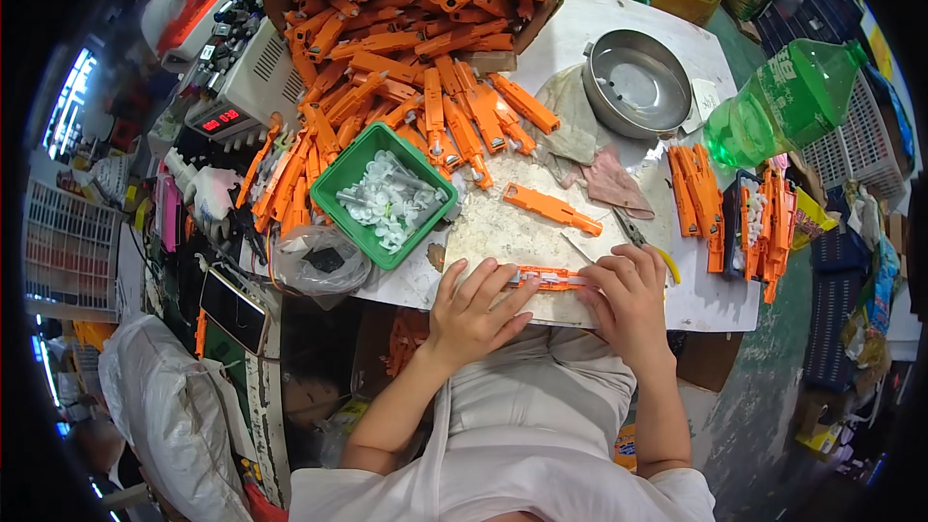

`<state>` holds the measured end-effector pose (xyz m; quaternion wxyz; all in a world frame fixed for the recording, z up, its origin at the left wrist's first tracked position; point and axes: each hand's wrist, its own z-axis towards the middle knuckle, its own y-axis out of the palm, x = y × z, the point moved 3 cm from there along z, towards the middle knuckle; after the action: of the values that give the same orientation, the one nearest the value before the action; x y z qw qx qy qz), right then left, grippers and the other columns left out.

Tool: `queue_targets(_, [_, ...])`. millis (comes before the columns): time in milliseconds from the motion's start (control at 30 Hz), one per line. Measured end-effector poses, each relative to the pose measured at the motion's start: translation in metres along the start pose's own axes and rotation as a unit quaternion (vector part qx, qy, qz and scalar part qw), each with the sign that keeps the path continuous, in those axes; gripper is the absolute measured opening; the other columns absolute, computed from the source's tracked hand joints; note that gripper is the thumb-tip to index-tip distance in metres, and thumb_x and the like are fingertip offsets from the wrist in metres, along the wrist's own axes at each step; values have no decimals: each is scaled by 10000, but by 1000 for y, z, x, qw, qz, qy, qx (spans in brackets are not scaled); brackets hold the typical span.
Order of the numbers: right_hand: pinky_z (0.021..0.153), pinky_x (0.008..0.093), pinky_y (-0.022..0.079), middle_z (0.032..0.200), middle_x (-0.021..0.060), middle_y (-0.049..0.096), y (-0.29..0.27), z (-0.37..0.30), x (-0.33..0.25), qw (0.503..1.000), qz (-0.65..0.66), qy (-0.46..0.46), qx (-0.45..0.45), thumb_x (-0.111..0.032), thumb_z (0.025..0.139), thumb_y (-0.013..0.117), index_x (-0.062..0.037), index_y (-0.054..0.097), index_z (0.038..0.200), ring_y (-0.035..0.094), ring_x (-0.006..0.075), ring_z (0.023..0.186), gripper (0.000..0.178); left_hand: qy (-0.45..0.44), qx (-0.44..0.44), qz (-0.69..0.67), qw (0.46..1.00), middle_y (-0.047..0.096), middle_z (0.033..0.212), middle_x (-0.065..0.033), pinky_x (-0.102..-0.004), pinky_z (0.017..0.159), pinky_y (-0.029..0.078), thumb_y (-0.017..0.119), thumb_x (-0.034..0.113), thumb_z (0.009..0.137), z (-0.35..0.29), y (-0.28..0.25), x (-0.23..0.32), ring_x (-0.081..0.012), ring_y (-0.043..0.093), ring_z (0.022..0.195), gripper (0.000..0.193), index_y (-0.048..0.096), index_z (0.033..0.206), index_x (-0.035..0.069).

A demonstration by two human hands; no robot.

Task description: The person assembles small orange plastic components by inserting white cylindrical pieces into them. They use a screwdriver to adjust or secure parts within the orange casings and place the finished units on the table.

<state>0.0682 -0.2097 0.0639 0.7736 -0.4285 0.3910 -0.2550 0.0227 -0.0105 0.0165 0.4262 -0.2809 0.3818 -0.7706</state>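
Note:
A long orange plastic part [546, 277] lies lengthwise between my hands at the near edge of the work board, its open side showing whitish pieces inside. My left hand [472, 309] holds its left end, thumb and fingers closed around it. At the right end, my right hand [628, 300] pinches it with curled fingers. A thin pointed metal tool [578, 249] shows beside the right fingers; whether they touch it I cannot tell. Another orange part [551, 209] rests on the board just beyond. Pliers [669, 266] with yellow handles lie partly behind my right hand.
A green basket [329, 180] of translucent white pieces stands left of the board. Behind it, orange parts [387, 87] spill from a cardboard box [551, 0]. At right are a metal bowl [638, 114], cloths [619, 184], stacked orange parts [696, 198] and a green bottle [783, 101].

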Motion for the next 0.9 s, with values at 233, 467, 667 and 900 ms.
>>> queue_targets(233, [973,466,327,886,48,584,-10,-5,8,1000,-13,22,3,-109,714,700,-84,642,977,509,260,994,271,-6,11,-10,1000,533,1194,-6,-437,1024,321,622,413,828,3,3,3,-217,398,1198,372,636,1170,268])
queue_targets(467, [907,431,366,836,63,582,-15,-9,13,996,64,26,49,-79,746,676,-58,659,913,520,265,918,169,-6,10,-19,1000,533,1189,-15,-431,1010,339,630,399,822,1,1,1,-224,403,1194,374,635,1171,262])
queue_targets(667, [905,420,364,861,69,591,-6,-6,23,986,87,91,110,-76,742,681,-49,661,923,520,274,937,184,-5,9,-21,1000,532,1189,-19,-430,996,355,638,389,815,3,-3,1,-227,403,1195,366,646,1156,257])
queue_targets(900, [982,475,314,984,27,559,-4,-4,-2,995,9,4,102,-153,724,722,-105,630,963,495,246,1046,261,-7,8,-26,1000,534,1184,-20,-429,995,358,641,390,815,1,-1,1,-228,407,1192,367,647,1158,257])
